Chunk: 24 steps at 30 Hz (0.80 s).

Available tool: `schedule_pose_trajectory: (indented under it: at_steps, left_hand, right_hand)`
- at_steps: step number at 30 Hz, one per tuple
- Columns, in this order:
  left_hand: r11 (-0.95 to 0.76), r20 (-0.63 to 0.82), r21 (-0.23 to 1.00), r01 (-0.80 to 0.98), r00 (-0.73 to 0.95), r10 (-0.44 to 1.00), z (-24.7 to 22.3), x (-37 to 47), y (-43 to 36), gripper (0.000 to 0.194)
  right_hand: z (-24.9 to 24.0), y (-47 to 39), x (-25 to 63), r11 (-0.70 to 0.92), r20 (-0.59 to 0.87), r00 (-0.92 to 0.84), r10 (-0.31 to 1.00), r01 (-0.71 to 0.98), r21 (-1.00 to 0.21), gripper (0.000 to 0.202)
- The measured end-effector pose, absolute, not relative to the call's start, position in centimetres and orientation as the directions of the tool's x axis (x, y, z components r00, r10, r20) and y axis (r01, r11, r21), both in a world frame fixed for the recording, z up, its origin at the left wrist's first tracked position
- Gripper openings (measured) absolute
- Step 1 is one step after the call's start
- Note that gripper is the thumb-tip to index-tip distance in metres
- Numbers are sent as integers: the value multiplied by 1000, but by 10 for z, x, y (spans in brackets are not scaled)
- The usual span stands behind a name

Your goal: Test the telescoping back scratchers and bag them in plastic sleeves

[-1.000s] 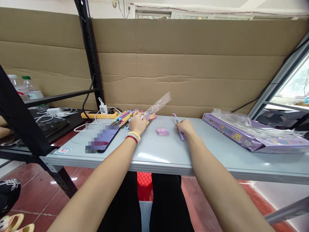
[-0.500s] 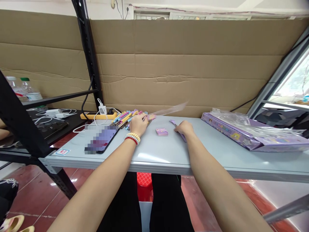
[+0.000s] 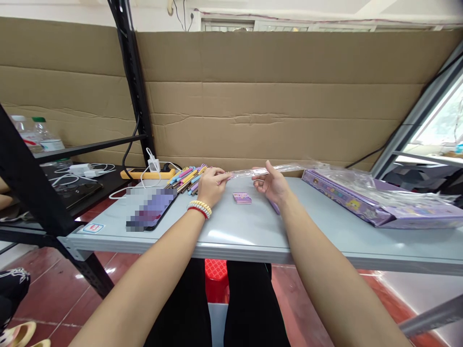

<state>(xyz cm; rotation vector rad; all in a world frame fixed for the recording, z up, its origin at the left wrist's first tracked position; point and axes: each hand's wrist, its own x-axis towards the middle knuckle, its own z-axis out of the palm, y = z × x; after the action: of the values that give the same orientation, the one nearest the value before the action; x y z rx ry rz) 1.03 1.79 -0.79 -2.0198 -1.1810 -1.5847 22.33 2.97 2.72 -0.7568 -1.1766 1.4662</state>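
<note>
My left hand (image 3: 211, 185) pinches the near end of a long clear plastic bag (image 3: 289, 168) over the table. The bag stretches to the right, past my other hand; a bit of pink shows at my left fingertips. My right hand (image 3: 272, 184) is beside the bag, thumb raised and fingers loosely curled, apart from one another. Beneath its wrist lies a slim purple item (image 3: 275, 206), mostly hidden by the hand. Between my hands sits a small stack of pink and purple cards (image 3: 242, 198). Next to my left hand is a pile of colourful pens (image 3: 186, 178).
A smartphone (image 3: 159, 212) lies left on the grey table (image 3: 231, 236). Behind it are a yellow power strip (image 3: 135, 174) and a white charger (image 3: 154, 164). At right, a purple box (image 3: 347, 200) holds clear plastic bags (image 3: 401, 195). Cardboard (image 3: 253, 96) stands behind.
My right hand has let go of the purple item and turned up towards the bag. The bag has swung down and now extends further right from my left hand.
</note>
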Motion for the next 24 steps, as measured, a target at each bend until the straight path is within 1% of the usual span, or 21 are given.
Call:
schedule_pose_trajectory:
  at_steps: [2,4,6,8,9,11,14,17,19,21,24]
  left_hand:
    - [-626,928,164,763,96,360,-7,13,17,16]
    - [-627,934,125,769,123,337,-7,16,15,17]
    - [-628,930,113,770,139,339,-6,17,14,17]
    - [-625,923,150,766,117,365,-6,19,12,14]
    - [-623,918,189,759,89,388,-5,19,11,15]
    - [-615,892,289,733,27,451,-4,21,9,29]
    - [-590,804,473,655,-48,592,-1,23,5,42]
    - [-532,648,689,493,-91,756,2,25,3,52]
    - [-488,551,796,358,-95,829,2,26,4,62]
    - [-449,487,856,257,-107,867,2,26,6,66]
    - [-405,421,903,141,-103,901,2,25,9,67]
  right_hand:
    - [25,29,219,13,112,-336,935,-282,-959,38]
    - [23,27,213,-3,92,-430,898,-214,-977,33]
    - [23,25,208,-1,81,-485,871,-166,-986,28]
    - [24,23,205,4,80,-482,872,-157,-988,25]
    - [24,23,205,9,85,-465,881,-165,-986,23]
    - [26,23,205,31,111,-416,903,-195,-980,19]
    - [26,24,206,73,154,-364,919,-226,-971,15]
    - [26,24,206,110,182,-353,918,-215,-970,18]
    - [25,24,207,158,219,-346,912,-196,-968,21]
    - [24,24,207,200,252,-344,905,-178,-963,24]
    - [24,24,207,212,258,-362,896,-162,-964,25]
